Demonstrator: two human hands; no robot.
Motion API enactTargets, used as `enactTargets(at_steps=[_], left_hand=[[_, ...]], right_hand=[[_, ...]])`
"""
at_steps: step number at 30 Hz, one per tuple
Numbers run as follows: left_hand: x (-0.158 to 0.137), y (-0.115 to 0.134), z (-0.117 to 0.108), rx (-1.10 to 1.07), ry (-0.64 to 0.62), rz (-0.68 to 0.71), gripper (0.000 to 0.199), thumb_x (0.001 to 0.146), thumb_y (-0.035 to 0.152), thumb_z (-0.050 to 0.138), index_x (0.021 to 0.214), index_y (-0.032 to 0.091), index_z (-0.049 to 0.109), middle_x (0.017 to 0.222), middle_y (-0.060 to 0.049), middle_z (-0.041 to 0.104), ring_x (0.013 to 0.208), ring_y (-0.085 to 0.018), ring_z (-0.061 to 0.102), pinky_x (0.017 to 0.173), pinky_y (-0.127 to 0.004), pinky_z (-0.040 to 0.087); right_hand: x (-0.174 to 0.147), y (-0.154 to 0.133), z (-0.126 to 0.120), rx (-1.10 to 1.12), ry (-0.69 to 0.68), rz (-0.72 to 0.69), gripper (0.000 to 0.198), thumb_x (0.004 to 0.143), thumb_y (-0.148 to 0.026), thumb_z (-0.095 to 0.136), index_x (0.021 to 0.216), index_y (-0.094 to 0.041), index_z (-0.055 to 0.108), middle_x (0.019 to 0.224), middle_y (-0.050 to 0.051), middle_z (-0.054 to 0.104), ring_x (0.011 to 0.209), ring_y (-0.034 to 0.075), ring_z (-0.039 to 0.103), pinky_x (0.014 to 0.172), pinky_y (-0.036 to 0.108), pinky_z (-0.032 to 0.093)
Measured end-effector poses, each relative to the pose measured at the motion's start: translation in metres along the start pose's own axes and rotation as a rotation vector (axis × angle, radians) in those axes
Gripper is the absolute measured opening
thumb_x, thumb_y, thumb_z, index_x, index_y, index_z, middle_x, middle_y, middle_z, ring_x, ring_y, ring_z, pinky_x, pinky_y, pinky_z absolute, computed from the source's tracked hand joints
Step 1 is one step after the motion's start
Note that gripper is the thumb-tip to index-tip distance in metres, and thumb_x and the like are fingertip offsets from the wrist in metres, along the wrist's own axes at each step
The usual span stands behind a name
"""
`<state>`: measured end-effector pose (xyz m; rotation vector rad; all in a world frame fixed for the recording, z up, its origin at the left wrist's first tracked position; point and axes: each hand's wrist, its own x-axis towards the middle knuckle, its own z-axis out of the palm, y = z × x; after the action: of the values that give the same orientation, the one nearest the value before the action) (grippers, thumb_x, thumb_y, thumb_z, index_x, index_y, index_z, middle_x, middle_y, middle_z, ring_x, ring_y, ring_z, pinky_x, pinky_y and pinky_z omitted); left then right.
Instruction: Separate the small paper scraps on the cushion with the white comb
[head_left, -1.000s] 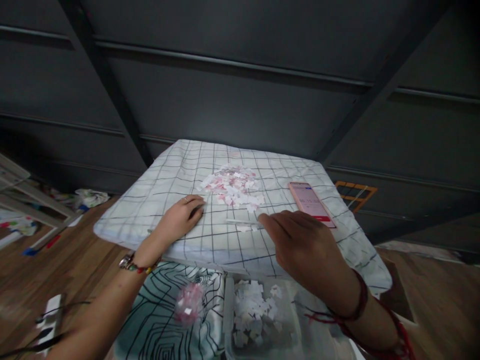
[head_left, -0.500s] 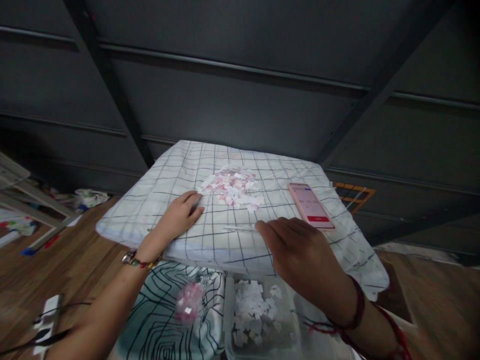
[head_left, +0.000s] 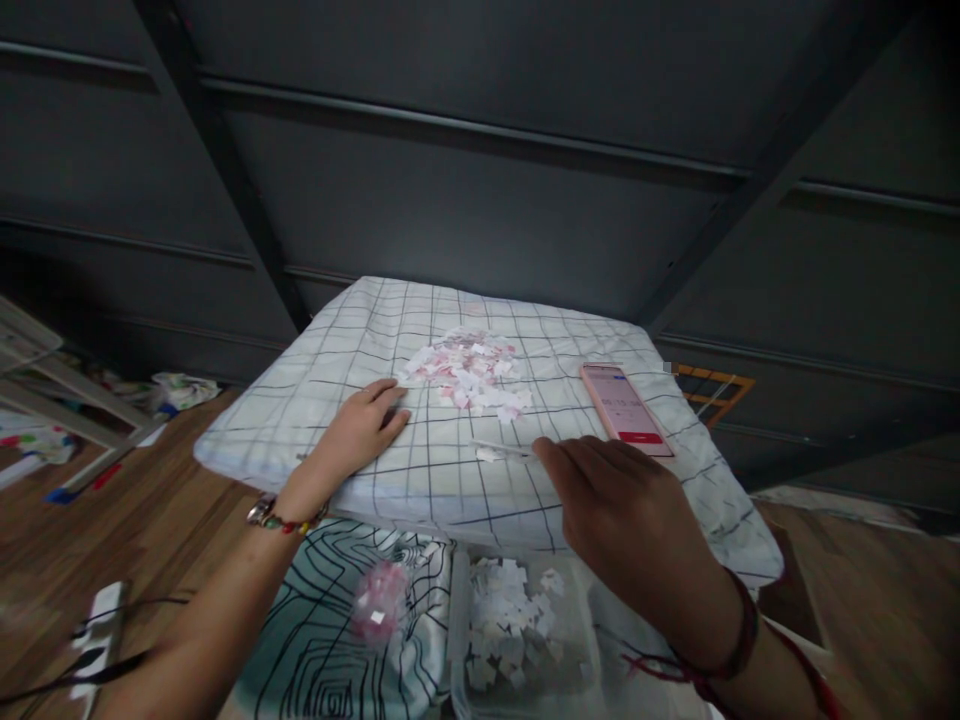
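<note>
Across the middle of the frame, a white pillow (head_left: 360,340) with a black grid pattern. Lower centre, a clear plastic container (head_left: 457,640) holding white paper bits. Lower right, the right hand (head_left: 626,510), back to the camera, fingertips at the end of a thin white stick (head_left: 499,447) on the pillow; whether pinching it or only touching, cannot tell. Left of centre, the left hand (head_left: 360,432), flat and released, palm down on the pillow. Just above the hands, a heap of pink and white paper scraps (head_left: 469,372). Right of centre, a pink phone (head_left: 626,408) lying face up. Beside the stick, one white scrap (head_left: 486,455).
</note>
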<state>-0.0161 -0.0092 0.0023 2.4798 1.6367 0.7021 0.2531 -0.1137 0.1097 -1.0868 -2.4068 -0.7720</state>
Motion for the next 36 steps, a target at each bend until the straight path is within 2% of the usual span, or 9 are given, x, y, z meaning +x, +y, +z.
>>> enactTargets(at_steps=[5, 11, 19, 26, 36], left_hand=[[0.000, -0.001, 0.001, 0.011, -0.004, -0.005, 0.045, 0.088, 0.040, 0.039, 0.116, 0.009, 0.057, 0.126, -0.017, 0.052, 0.116, -0.027, 0.051, 0.103, -0.042, 0.040], [0.000, -0.003, 0.003, 0.003, 0.018, 0.016, 0.042, 0.088, 0.040, 0.040, 0.116, 0.013, 0.057, 0.126, -0.013, 0.053, 0.115, -0.025, 0.052, 0.102, -0.043, 0.041], [0.000, -0.002, 0.001, 0.012, -0.021, -0.007, 0.043, 0.088, 0.040, 0.039, 0.117, 0.013, 0.056, 0.127, -0.014, 0.052, 0.116, -0.025, 0.051, 0.103, -0.042, 0.040], [0.000, 0.002, -0.001, 0.010, -0.038, -0.044, 0.044, 0.088, 0.037, 0.038, 0.117, 0.009, 0.056, 0.127, -0.016, 0.052, 0.117, -0.025, 0.050, 0.104, -0.042, 0.039], [0.000, 0.003, -0.002, 0.012, -0.043, -0.029, 0.045, 0.088, 0.036, 0.038, 0.117, 0.007, 0.056, 0.126, -0.017, 0.052, 0.118, -0.026, 0.050, 0.104, -0.042, 0.038]], right_hand=[[0.007, -0.007, -0.001, 0.103, 0.034, -0.020, 0.029, 0.070, 0.006, 0.041, 0.081, -0.011, 0.062, 0.061, 0.001, 0.058, 0.053, 0.015, 0.052, 0.051, 0.029, 0.039], [0.004, -0.003, -0.001, 0.049, 0.022, -0.003, 0.032, 0.069, 0.007, 0.039, 0.083, -0.009, 0.063, 0.061, 0.002, 0.059, 0.054, 0.016, 0.053, 0.050, 0.030, 0.040], [0.004, -0.020, -0.003, 0.250, 0.022, -0.040, 0.025, 0.077, 0.002, 0.040, 0.083, -0.012, 0.060, 0.061, 0.001, 0.058, 0.054, 0.015, 0.052, 0.050, 0.029, 0.040], [0.000, -0.020, -0.002, 0.245, 0.014, -0.032, 0.029, 0.076, 0.005, 0.038, 0.085, -0.011, 0.060, 0.062, 0.002, 0.059, 0.054, 0.015, 0.053, 0.051, 0.029, 0.041], [0.000, -0.048, -0.008, 0.353, 0.027, -0.077, 0.026, 0.082, -0.002, 0.038, 0.084, -0.012, 0.061, 0.061, 0.002, 0.060, 0.054, 0.014, 0.050, 0.049, 0.029, 0.039]])
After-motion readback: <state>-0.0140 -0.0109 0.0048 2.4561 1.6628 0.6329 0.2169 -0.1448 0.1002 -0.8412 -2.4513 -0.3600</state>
